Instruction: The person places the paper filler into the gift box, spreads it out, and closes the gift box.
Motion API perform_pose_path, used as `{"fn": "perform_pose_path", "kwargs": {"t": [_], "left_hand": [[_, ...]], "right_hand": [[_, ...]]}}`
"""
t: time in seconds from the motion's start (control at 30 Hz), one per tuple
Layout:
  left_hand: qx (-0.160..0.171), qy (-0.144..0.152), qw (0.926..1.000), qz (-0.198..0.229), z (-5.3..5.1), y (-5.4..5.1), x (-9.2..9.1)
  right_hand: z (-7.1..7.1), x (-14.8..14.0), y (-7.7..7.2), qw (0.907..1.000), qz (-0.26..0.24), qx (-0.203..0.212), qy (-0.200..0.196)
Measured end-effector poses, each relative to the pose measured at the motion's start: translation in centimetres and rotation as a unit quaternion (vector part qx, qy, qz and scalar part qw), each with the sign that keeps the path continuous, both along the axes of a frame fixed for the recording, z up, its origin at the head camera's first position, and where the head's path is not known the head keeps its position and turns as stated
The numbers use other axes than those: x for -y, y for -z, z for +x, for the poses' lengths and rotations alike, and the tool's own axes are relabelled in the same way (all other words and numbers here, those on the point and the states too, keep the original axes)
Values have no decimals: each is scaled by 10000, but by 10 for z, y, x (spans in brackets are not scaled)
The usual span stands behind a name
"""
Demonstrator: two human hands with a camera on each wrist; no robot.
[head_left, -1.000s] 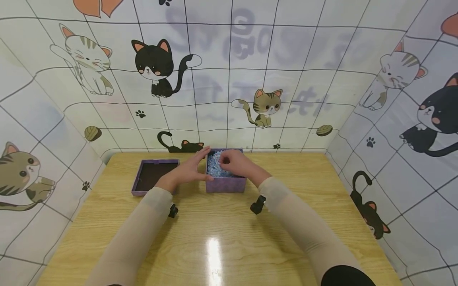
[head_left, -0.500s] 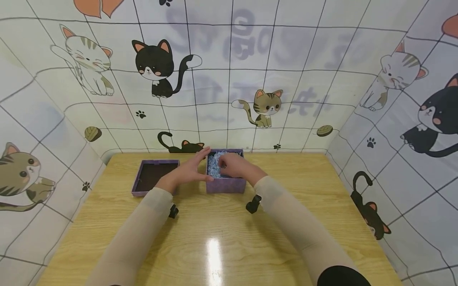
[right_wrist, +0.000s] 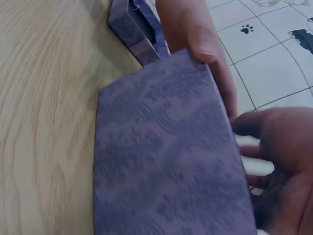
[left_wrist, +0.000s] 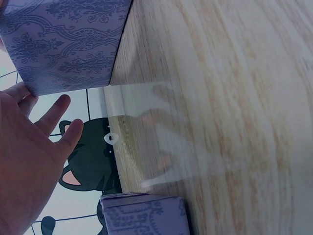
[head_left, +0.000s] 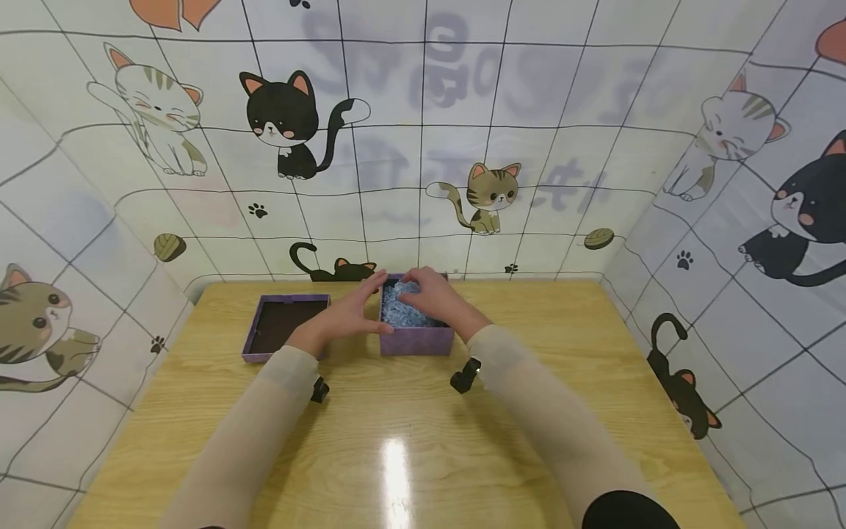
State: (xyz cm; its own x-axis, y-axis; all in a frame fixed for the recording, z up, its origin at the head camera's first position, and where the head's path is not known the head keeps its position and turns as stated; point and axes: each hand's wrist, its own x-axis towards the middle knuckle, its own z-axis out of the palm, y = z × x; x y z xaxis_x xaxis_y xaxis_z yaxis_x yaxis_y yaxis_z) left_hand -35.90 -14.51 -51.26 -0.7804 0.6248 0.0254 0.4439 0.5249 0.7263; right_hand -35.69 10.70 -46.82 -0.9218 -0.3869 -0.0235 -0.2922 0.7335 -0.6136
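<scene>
A purple patterned box (head_left: 416,342) stands at the back middle of the table, filled with blue shredded paper (head_left: 399,314). My left hand (head_left: 344,316) holds its left side, thumb at the front corner and a finger at the back corner. In the right wrist view, the left thumb (right_wrist: 203,44) lies on the box's upper corner. Over the shredded paper is my right hand (head_left: 439,297), thumb and fingers apart, with nothing visible between them. Part of the filling is hidden beneath it. Left of the box lies its shallow lid (head_left: 252,345), dark inside facing up.
The wooden table (head_left: 529,308) meets a cat-printed backdrop (head_left: 396,147) right behind the box. Similar printed sheets stand on both sides. Small black devices sit at both cuffs, one by the right wrist (head_left: 465,376). Light reflects off the front of the table.
My right hand has gone from fingertips drawn together in the shredded paper to thumb and fingers spread above it, a little farther back. My left hand and the box stay put.
</scene>
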Motion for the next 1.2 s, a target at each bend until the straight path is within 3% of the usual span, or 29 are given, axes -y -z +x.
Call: {"fn": "perform_pose_path", "kwargs": {"t": [0.13,0.27,0.43,0.63,0.77,0.9,1.07,1.2], "left_hand": [[-41,54,10000,20,-1,2,-1],[31,50,9999,91,-1,2,-1],[7,27,9999,119,-1,2,0],[41,54,9997,220,0,3,1],[100,19,9995,292,0,3,2],[56,14,9997,245,-1,3,2],[16,-22,9999,144,-2,4,1],[-41,-12,9999,103,-2,4,1]], "right_hand": [[-4,6,15,9982,234,539,156],[-9,8,21,9967,435,683,45],[-9,10,17,9959,581,688,-11],[8,9,-1,9974,570,415,-150],[20,0,-16,9996,221,95,-117],[25,-20,-21,9992,-357,-171,-37],[27,-52,-21,9906,-1236,-571,146],[27,-73,-16,9819,-1644,-824,450]]}}
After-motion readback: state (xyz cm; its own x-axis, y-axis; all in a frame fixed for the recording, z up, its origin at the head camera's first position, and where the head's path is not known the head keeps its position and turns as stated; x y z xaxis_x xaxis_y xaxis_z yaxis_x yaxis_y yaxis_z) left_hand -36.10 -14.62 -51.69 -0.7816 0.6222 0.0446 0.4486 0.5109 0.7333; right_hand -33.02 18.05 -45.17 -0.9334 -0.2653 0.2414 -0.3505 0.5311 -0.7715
